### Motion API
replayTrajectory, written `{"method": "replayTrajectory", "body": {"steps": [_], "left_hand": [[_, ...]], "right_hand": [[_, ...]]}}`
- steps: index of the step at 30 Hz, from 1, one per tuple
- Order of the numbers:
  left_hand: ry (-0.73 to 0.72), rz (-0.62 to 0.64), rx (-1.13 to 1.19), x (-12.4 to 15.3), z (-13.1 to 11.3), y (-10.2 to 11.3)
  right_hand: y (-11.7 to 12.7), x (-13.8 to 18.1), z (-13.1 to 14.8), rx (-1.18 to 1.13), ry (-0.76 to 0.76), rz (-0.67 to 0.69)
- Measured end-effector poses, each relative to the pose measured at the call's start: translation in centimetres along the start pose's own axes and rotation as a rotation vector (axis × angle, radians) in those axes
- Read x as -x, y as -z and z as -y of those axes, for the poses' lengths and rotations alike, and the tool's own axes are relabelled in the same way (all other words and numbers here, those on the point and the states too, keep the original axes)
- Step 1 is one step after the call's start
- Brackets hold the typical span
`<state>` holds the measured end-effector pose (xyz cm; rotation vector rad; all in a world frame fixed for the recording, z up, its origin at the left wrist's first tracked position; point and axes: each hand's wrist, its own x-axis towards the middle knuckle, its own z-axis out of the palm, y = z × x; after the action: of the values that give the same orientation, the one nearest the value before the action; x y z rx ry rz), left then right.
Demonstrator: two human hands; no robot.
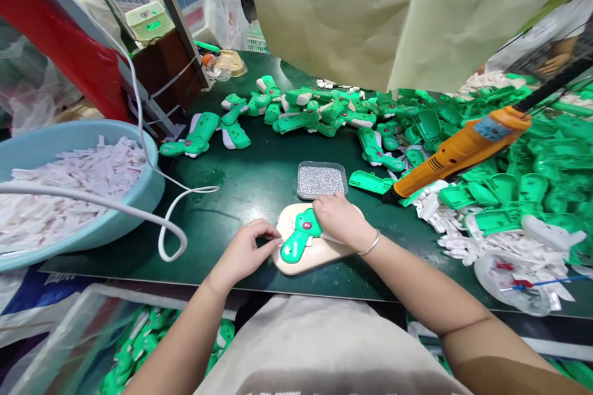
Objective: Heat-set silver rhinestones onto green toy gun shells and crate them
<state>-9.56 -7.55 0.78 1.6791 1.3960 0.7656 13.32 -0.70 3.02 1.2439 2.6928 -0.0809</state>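
Note:
A green and white plastic toy piece point(293, 247) with a dark red spot lies on a cream, rounded board point(290, 268) in front of me. My right hand point(340, 220) is curled closed over the upper right end of the toy piece, its fingertips hidden beneath it. At the board's left edge, my left hand point(250, 251) has thumb and forefinger pinched; whatever may be between them is too small to make out. Just beyond the board stands a clear tray of tiny silvery pieces point(321, 180). An orange electric screwdriver point(456, 151) hangs to the right, tip down.
Green plastic shells point(532, 166) and white strips point(463, 241) are heaped at right. Several assembled green toys point(315, 112) lie along the back. At left, a blue basin point(151, 197) holds white strips, with a white cable point(171, 222) looping past. A hanging sheet point(352, 18) blocks the top.

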Motion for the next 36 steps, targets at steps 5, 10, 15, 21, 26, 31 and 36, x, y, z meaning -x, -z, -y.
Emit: {"method": "replayTrajectory", "body": {"steps": [5,10,15,21,26,31,36], "left_hand": [[-0.01,-0.049,-0.04,0.8,0.3,0.3],[-0.026,-0.064,-0.063,0.9,0.6,0.3],[-0.052,-0.074,-0.075,0.0,0.4,0.4],[-0.152,-0.095,-0.185,-5.9,-0.2,0.9],[-0.277,0.001,-0.479,-13.8,-2.8,-0.5],[-0.287,0.256,-0.757,-18.4,-4.5,-4.2],[-0.281,0.294,-0.782,-19.2,-3.4,-5.4]], "right_hand": [[0.1,-0.3,-0.8,-0.129,0.025,-0.099],[-1.7,-0.7,-1.2,-0.874,-0.129,-0.37],[-2.9,-1.4,-0.4,-1.286,-0.179,-0.366],[-2.9,-1.1,0.1,-1.09,-0.016,-0.399],[-3.3,-1.3,0.2,-0.665,0.182,-0.431],[-3.3,-0.8,0.4,-0.511,0.217,-0.384],[-2.4,3.7,-3.0,-0.435,0.069,-1.127]]}}
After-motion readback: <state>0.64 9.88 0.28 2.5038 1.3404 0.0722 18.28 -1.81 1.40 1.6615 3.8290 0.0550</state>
